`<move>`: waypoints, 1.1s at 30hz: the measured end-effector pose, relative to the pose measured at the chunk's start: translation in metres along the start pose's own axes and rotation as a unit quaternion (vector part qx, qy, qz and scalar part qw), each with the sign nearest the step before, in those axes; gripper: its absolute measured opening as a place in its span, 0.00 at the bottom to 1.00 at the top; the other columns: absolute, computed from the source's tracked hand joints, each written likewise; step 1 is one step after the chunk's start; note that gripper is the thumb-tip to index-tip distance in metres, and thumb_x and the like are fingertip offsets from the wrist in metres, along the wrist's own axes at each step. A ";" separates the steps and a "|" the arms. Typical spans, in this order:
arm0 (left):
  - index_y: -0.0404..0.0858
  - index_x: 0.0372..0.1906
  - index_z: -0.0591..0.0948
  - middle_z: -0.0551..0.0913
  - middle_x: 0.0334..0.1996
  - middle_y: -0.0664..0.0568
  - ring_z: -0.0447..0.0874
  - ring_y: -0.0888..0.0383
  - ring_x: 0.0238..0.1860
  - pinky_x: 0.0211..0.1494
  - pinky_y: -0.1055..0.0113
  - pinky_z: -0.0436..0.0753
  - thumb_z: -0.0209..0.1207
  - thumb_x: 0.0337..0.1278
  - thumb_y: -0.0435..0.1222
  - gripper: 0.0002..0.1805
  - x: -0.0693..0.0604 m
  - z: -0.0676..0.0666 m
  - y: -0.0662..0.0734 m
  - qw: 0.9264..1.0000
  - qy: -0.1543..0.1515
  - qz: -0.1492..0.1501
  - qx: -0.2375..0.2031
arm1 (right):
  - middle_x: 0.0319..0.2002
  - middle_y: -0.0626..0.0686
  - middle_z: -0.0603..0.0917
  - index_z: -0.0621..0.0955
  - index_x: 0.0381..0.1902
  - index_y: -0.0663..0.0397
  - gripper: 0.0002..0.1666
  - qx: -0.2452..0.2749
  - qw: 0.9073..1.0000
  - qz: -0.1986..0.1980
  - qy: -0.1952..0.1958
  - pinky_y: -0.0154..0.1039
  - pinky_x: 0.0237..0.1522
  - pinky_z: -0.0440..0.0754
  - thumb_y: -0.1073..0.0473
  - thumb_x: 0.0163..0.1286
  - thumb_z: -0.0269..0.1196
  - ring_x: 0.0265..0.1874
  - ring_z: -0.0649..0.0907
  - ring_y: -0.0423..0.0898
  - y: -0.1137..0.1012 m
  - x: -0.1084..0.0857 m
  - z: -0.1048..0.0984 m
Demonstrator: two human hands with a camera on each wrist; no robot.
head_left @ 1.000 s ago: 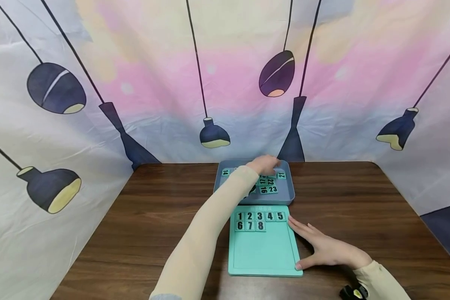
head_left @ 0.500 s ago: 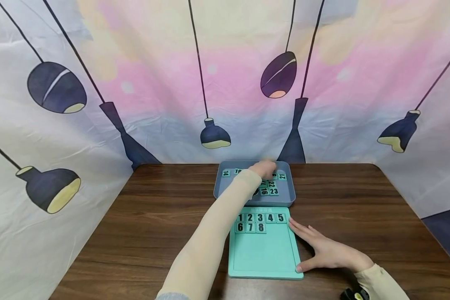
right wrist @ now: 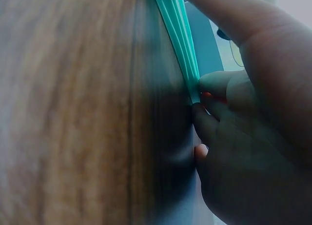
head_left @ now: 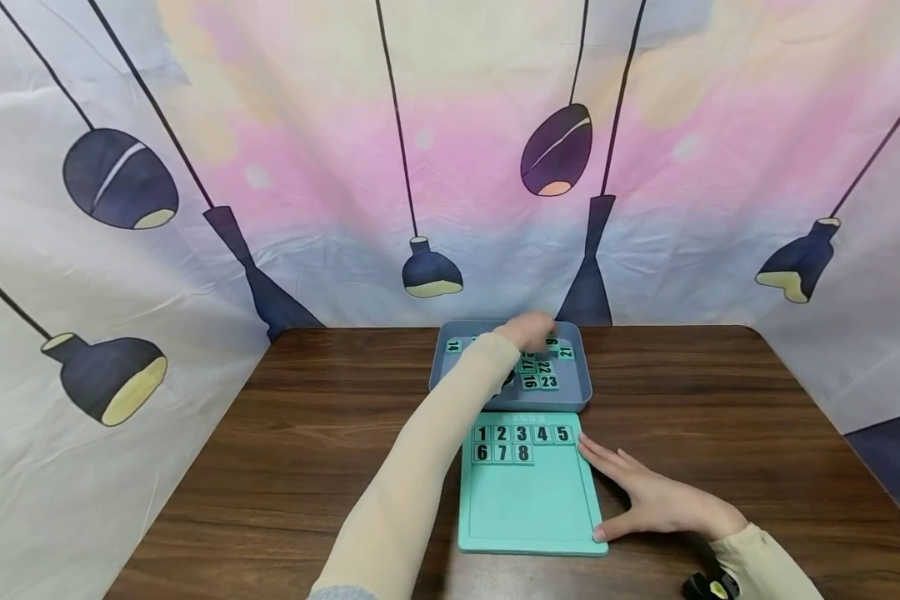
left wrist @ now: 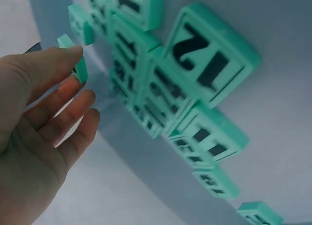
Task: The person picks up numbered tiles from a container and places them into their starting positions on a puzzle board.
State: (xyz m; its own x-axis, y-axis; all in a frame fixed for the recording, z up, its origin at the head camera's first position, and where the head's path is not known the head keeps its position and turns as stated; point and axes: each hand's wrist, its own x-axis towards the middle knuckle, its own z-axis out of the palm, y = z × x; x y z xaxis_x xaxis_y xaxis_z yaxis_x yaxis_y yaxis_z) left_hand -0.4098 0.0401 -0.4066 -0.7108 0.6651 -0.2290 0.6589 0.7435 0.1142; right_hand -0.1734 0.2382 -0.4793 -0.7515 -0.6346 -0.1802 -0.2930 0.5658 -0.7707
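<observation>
In the left wrist view my left hand (left wrist: 44, 108) pinches a small green number tile (left wrist: 82, 71) between thumb and fingertips; its number is turned away. That hand is over the blue-grey tray (head_left: 570, 387), where several loose number tiles (head_left: 548, 382) lie at various angles, some on top of others. My forearm hides part of the tray. Nearer me lies a mint-green board (head_left: 532, 508) with tiles 1 to 5 in its top row and 6, 7 and 8 below. Along the board's right edge rests my right hand (head_left: 656, 497), thumb and fingers spread, touching the rim.
The dark wooden table (head_left: 330, 433) extends on both sides of the board and tray. Behind it hangs a cloth (head_left: 307, 167) printed with lamps. The tray stands near the table's far edge, just beyond the board.
My left hand has shifted slightly within the far part of the tray. My right hand stays at the board's edge, and the tiles on the board are the same.
</observation>
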 end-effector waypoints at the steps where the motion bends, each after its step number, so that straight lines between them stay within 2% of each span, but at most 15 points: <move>1: 0.41 0.68 0.76 0.77 0.65 0.49 0.75 0.55 0.65 0.60 0.66 0.77 0.56 0.73 0.33 0.21 -0.001 -0.003 0.001 1.000 0.004 0.006 -0.006 | 0.81 0.61 0.41 0.46 0.82 0.50 0.65 0.000 1.000 0.001 0.000 0.81 0.62 0.42 0.39 0.62 0.72 0.73 0.38 0.77 0.000 0.000 0.000; 5: 0.41 0.69 0.76 0.76 0.66 0.50 0.74 0.55 0.66 0.62 0.67 0.75 0.56 0.73 0.33 0.22 -0.008 -0.014 0.009 0.999 0.011 0.031 -0.016 | 0.81 0.60 0.41 0.46 0.82 0.49 0.65 -0.001 1.000 0.001 -0.004 0.81 0.63 0.41 0.39 0.62 0.72 0.73 0.38 0.77 0.001 0.002 0.000; 11: 0.40 0.69 0.75 0.77 0.64 0.50 0.75 0.57 0.63 0.62 0.69 0.74 0.58 0.74 0.38 0.23 -0.025 -0.028 0.029 0.994 0.006 0.105 0.022 | 0.81 0.62 0.41 0.46 0.82 0.50 0.65 -0.003 1.000 -0.001 -0.005 0.81 0.62 0.43 0.41 0.63 0.72 0.73 0.38 0.79 0.001 0.003 -0.001; 18: 0.41 0.69 0.75 0.76 0.64 0.51 0.75 0.59 0.63 0.61 0.71 0.74 0.58 0.73 0.38 0.23 -0.060 -0.034 0.045 0.986 -0.007 0.166 0.032 | 0.81 0.62 0.41 0.46 0.82 0.51 0.65 -0.007 1.000 -0.004 -0.004 0.81 0.62 0.43 0.41 0.62 0.72 0.73 0.38 0.78 0.000 0.004 -0.002; 26: 0.42 0.67 0.77 0.77 0.63 0.51 0.77 0.60 0.61 0.60 0.73 0.74 0.61 0.71 0.37 0.22 -0.113 -0.027 0.054 0.971 -0.011 0.228 0.074 | 0.81 0.62 0.41 0.46 0.82 0.53 0.65 -0.014 1.000 -0.009 -0.002 0.82 0.61 0.44 0.41 0.63 0.72 0.72 0.39 0.79 0.000 0.004 -0.001; 30: 0.43 0.65 0.79 0.78 0.60 0.53 0.78 0.60 0.59 0.59 0.74 0.75 0.62 0.70 0.36 0.21 -0.132 -0.013 0.055 0.964 -0.026 0.248 0.094 | 0.80 0.64 0.41 0.46 0.82 0.57 0.65 -0.016 1.000 -0.018 0.000 0.82 0.61 0.42 0.40 0.62 0.72 0.72 0.39 0.80 0.000 0.002 -0.001; 33: 0.45 0.64 0.80 0.78 0.61 0.54 0.78 0.61 0.59 0.59 0.74 0.75 0.62 0.70 0.36 0.20 -0.141 0.001 0.054 0.963 -0.046 0.246 0.105 | 0.80 0.65 0.42 0.46 0.81 0.58 0.66 -0.017 1.000 -0.020 -0.002 0.81 0.62 0.41 0.40 0.62 0.72 0.72 0.39 0.80 -0.001 0.001 -0.001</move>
State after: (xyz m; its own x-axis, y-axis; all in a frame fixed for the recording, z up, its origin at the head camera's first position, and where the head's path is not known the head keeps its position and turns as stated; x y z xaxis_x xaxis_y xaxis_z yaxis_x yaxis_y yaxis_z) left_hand -0.2735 -0.0138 -0.3694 -0.2823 0.9167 -0.2829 0.9521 0.3039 0.0348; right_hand -0.1745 0.2379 -0.4778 -0.7373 -0.6582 -0.1522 -0.3418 0.5579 -0.7563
